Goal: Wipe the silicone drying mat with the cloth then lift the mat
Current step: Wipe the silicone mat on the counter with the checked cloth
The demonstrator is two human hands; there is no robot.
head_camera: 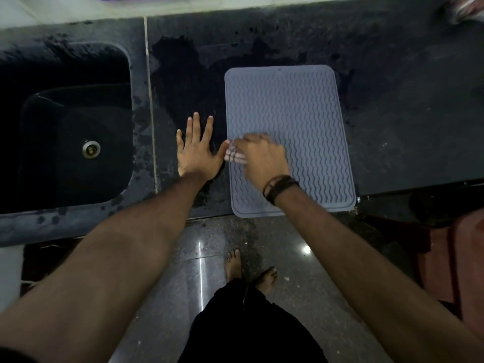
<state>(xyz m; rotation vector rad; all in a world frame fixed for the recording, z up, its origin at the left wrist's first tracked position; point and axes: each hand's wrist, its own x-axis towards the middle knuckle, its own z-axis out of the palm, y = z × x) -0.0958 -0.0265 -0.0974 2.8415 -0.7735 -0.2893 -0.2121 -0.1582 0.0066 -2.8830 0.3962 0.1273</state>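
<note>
- dark stone counter (392, 113) runs across in front of me, wet in patches between the sink (65, 127) and the mat, with polished floor (288, 284) below and both my bare feet on it.
- silicone drying mat (301, 106) lies flat on the counter to the right of the sink, its near edge poking just past the counter's front lip.
- my right hand (262, 158) sits on the mat's near-left part, fingers curled round the bunched cloth (234, 156) and pressing it down at the mat's left edge.
- my left hand (197, 150) rests on the wet counter just beside the mat, fingers spread and straight, holding nothing; the thumb reaches toward the cloth, and i cannot tell whether it touches.
- risk, as i judge it: nothing pins the mat, so a hard stroke toward me could slide it on the wet stone and further off the lip.
- risk: the cloth is balled small, so i may miss strips of the wavy ridges, mostly the far half.
- risk: lifting with water left in the grooves could spill it onto the floor by my feet, and silicone will sag if taken by one corner.
- count: one mat, one cloth, one sink with one drain (91, 149), two hands, two feet, one dark band (280, 188) on my right wrist.
</note>
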